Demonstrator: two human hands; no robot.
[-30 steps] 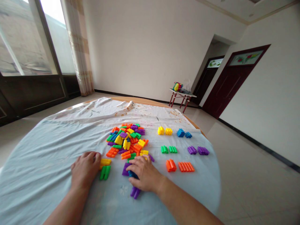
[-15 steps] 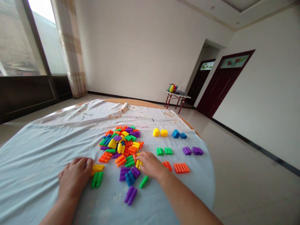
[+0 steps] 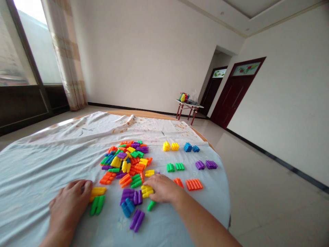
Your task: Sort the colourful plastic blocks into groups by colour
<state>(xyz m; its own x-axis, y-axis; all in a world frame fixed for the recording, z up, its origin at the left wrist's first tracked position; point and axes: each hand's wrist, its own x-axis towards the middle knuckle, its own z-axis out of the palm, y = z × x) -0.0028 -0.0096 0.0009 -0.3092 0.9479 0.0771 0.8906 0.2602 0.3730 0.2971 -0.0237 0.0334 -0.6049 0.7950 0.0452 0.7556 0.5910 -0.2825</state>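
On the cloth at the left lies my left hand point(image 3: 69, 202), fingers curled against the end of a yellow piece point(image 3: 99, 192); a green piece point(image 3: 97, 205) is just below it. My right hand point(image 3: 163, 188) has its thumb and fingers closed on a yellow piece point(image 3: 147, 191) at the near edge of the mixed pile point(image 3: 128, 161). Around that hand are a green piece point(image 3: 151, 206), purple pieces point(image 3: 128, 196) and a blue piece point(image 3: 128, 207). Another purple piece point(image 3: 137, 220) lies nearer to me.
Sorted groups stand to the right: yellow point(image 3: 171, 146), blue point(image 3: 191, 147), green point(image 3: 175, 167), purple point(image 3: 206, 165) and orange point(image 3: 194, 184). A light cloth point(image 3: 33, 171) covers the round table. A small table point(image 3: 190, 103) with bags is farther back.
My right hand has come nearer to me with the yellow piece, away from the pile. The view has shifted slightly to the right. My left hand stays beside its yellow piece.
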